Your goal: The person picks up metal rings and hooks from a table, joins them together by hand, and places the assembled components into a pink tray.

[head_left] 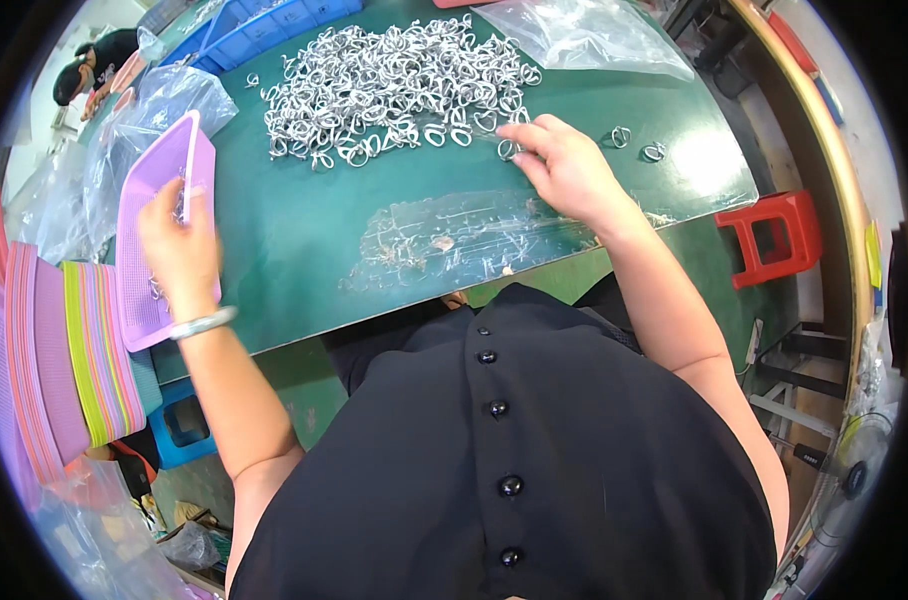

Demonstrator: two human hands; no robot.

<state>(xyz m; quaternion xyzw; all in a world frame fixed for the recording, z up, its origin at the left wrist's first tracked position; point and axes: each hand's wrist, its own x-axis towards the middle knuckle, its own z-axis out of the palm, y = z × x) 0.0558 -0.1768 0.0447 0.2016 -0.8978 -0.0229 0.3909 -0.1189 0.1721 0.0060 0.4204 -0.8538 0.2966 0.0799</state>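
Note:
A large heap of small silvery metal rings lies on the green table. At its near right edge, my right hand has its thumb and forefinger closed on one ring, close to the tabletop. My left hand, a bracelet on its wrist, reaches into a purple plastic basket at the table's left edge. Its fingers are smeared by motion, with bits of silvery metal showing beside them. Two loose rings sit apart on the table, right of my right hand.
Stacked coloured baskets stand left of the purple one. A blue divided tray and clear plastic bags lie at the back. Clear tape and scraps mark the near tabletop. A red stool stands right; another person sits far left.

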